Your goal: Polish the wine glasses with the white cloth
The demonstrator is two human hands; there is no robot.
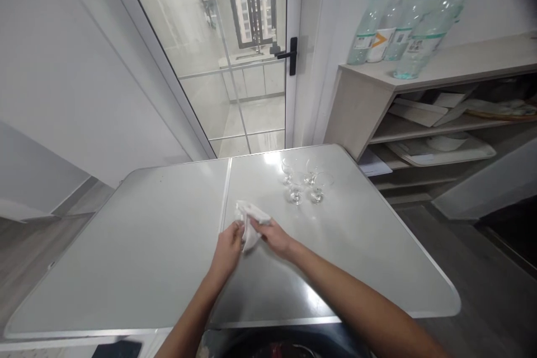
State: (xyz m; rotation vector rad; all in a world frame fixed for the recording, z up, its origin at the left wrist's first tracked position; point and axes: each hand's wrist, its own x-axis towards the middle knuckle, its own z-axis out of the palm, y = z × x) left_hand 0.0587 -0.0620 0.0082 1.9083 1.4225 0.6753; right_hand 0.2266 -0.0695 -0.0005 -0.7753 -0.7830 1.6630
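Note:
Over the middle of the table my left hand (230, 238) and my right hand (271, 232) meet at a white cloth (251, 235). My right hand is closed on the cloth, its fingers pressed into the folds. The fingers of my left hand are wrapped round what looks like a small clear glass (239, 215); cloth and fingers hide most of it. Several clear stemmed glasses (296, 193) stand upright in a close group beyond my right hand, apart from it.
The grey table (168, 246) has a pale seam across it. Behind it is a glass door (255, 117) with a black handle (292, 56). At right, a shelf unit (361, 95) carries clear plastic bottles (423, 39) with green caps; trays (444, 148) lie inside.

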